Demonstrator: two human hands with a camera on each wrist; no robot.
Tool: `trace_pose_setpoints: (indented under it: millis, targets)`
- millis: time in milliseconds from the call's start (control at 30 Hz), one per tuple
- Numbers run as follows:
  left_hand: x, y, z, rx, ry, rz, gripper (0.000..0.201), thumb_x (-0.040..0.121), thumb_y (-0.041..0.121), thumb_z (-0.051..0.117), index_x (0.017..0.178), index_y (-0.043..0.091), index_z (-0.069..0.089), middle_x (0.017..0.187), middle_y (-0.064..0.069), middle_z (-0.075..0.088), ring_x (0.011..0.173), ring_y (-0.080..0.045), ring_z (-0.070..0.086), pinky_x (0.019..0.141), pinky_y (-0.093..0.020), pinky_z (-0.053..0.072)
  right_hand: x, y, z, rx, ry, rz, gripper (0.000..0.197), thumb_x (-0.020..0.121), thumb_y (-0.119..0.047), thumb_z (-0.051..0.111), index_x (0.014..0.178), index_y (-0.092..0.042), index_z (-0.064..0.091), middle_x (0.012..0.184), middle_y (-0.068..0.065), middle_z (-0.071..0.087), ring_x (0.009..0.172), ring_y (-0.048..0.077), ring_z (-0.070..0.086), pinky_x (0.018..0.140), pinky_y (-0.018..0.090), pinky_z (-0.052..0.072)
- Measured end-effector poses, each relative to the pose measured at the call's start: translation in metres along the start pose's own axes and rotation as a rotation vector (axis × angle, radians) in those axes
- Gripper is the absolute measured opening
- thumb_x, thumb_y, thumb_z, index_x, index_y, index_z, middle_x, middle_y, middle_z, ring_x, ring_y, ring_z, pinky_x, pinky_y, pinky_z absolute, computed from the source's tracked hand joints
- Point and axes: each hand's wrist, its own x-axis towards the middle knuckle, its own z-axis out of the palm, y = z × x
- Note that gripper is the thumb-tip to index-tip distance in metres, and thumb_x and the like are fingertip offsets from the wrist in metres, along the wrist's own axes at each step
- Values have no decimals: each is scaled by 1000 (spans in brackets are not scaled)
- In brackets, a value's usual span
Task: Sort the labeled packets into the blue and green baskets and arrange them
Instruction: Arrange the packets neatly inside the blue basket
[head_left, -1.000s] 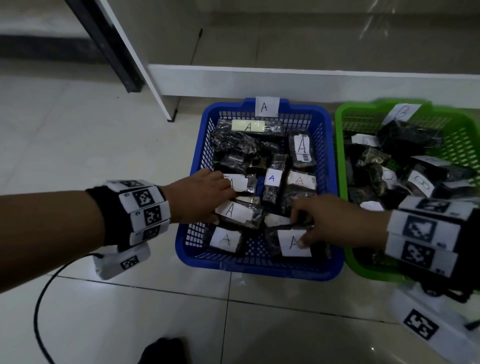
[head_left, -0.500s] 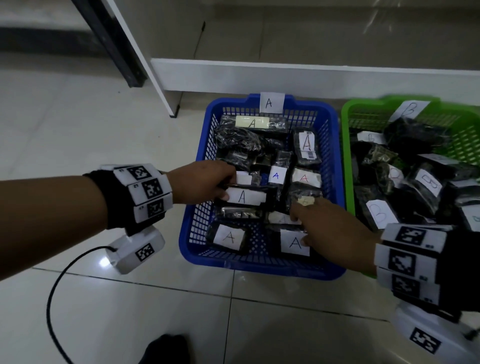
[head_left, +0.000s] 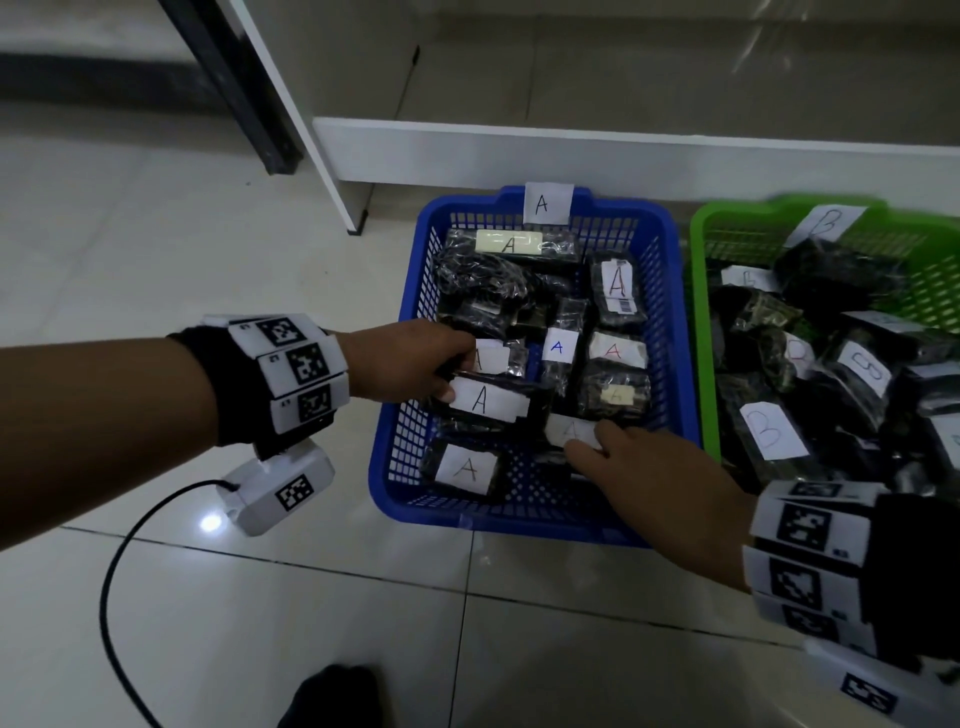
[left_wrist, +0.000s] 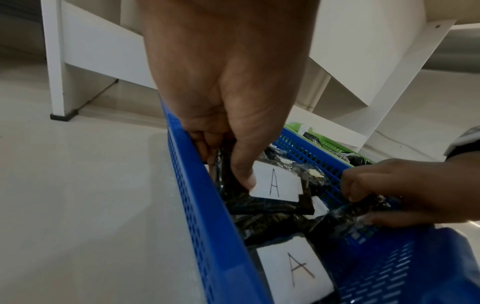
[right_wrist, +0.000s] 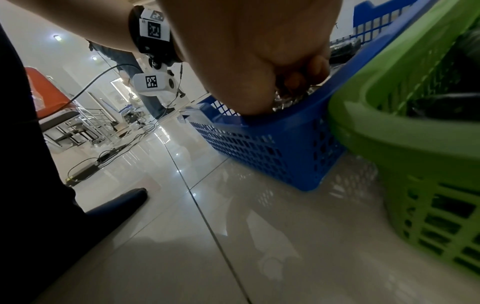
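Note:
A blue basket (head_left: 670, 332) tagged A holds several dark packets with white A labels. Beside it on the right, a green basket (head_left: 701, 291) tagged B holds packets marked B (head_left: 771, 431). My left hand (head_left: 441, 387) reaches over the blue basket's left wall and pinches a dark packet with an A label (head_left: 485, 400), thumb on the label's edge (left_wrist: 244, 179). My right hand (head_left: 587, 449) grips another A packet (head_left: 569, 428) near the basket's front right; its crinkled wrap (left_wrist: 363, 209) shows between finger and thumb. One more A packet (head_left: 465, 470) lies flat at the front left.
Both baskets stand on a pale tiled floor (head_left: 260, 623) in front of a white shelf unit (head_left: 571, 150). A black cable (head_left: 111, 571) trails from my left wrist device. A dark shoe tip (head_left: 332, 696) sits near the bottom edge.
My left hand has lifted its A packet and kept it. My right hand has let the front A packet go and drawn back, now holding a packet with a faint A label.

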Motion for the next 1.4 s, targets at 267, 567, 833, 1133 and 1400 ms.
trace_pose_setpoints:
  millis: [267, 567, 833, 1133, 1400]
  targets:
    - [-1, 1, -2, -9, 1, -9, 21, 89, 22, 62, 98, 21, 44, 79, 16, 43, 81, -11, 47, 70, -24, 35, 6, 16, -12, 138, -36, 68, 46, 84, -11, 60, 123, -25, 42, 107, 2, 55, 91, 19, 54, 62, 29, 43]
    - [3, -1, 1, -45, -2, -22, 21, 90, 21, 62, 103, 18, 46, 82, 12, 47, 80, -11, 47, 70, -25, 36, 19, 21, -8, 253, -157, 49, 26, 92, -7, 50, 117, -16, 45, 76, -5, 42, 77, 14, 51, 64, 27, 41]
    - [-1, -7, 7, -34, -5, 17, 19, 90, 16, 60, 102, 19, 44, 87, 14, 45, 82, -6, 44, 72, -19, 33, 14, 13, -6, -37, -137, 25, 61, 92, -9, 48, 144, -18, 20, 114, 6, 55, 109, 26, 46, 75, 33, 39]
    - [-3, -8, 12, 2, 22, 47, 24, 90, 18, 60, 111, 12, 49, 94, 5, 50, 87, -10, 48, 76, -21, 35, 16, 11, 0, -8, -111, -89, 59, 90, -13, 52, 143, -10, 24, 122, 11, 54, 108, 27, 48, 79, 36, 43]
    - [3, -1, 5, -189, 121, -6, 22, 91, 22, 60, 107, 18, 45, 84, 15, 49, 75, -4, 48, 62, -15, 36, 16, 35, -20, 321, -283, -73, 27, 88, -40, 60, 114, -31, 62, 99, -9, 57, 99, 11, 56, 82, 22, 44]
